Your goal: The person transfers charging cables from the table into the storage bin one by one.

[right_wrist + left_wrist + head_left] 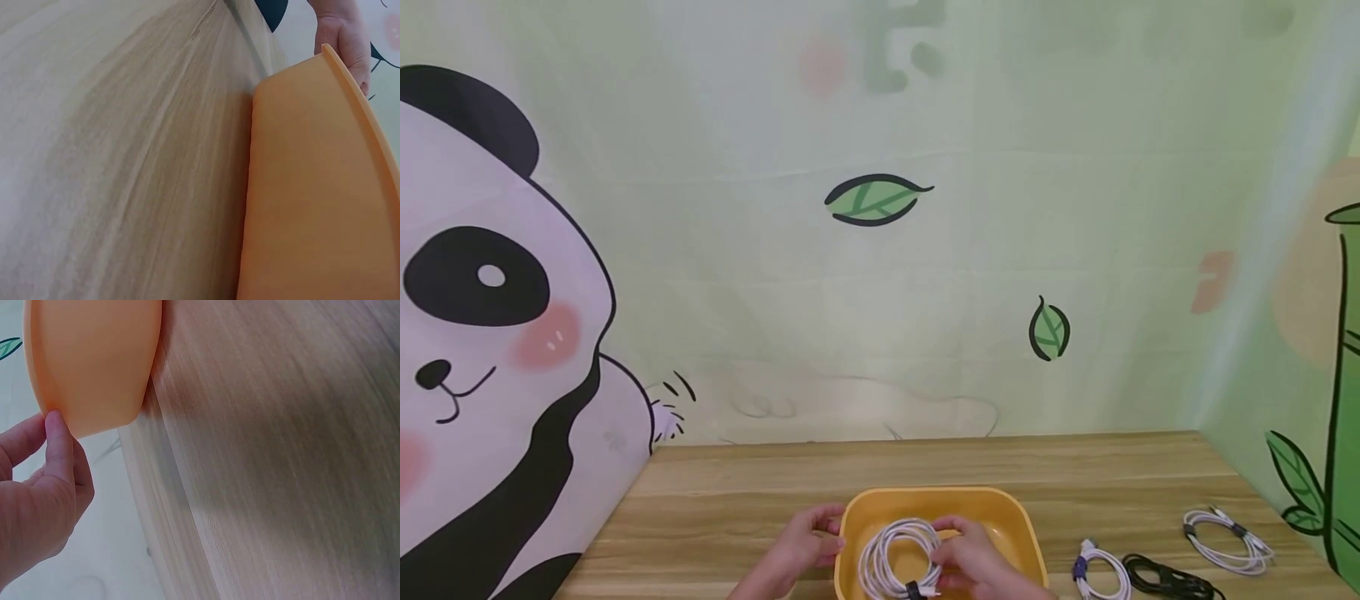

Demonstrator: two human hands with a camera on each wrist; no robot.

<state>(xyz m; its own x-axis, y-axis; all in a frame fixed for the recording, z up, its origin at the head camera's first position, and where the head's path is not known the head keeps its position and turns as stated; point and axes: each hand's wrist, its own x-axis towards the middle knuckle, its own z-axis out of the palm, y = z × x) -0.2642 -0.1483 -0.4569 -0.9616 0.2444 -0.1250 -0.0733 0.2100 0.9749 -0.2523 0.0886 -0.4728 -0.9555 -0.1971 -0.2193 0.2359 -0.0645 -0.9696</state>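
A yellow plastic bin [1028, 533] stands on the wooden table at the front middle. Its left rim is pinched by my left hand [801, 546], and the left wrist view shows those fingertips [57, 422] right at the rim of the bin [100, 362]. Inside the bin is a coiled white cable [872, 554] with a black strap at its near side. My right hand [973, 554] reaches into the bin and grips the coil's right side. In the right wrist view the bin's outer wall [312, 187] hides that hand, while my left hand [347, 47] shows beyond it.
To the right of the bin lie a small white cable with a blue strap [1081, 568], a bundled black cable [1172, 579] and, farther right, another coiled white cable [1247, 562]. Behind the wooden table [737, 483] hangs a printed panda backdrop [737, 292].
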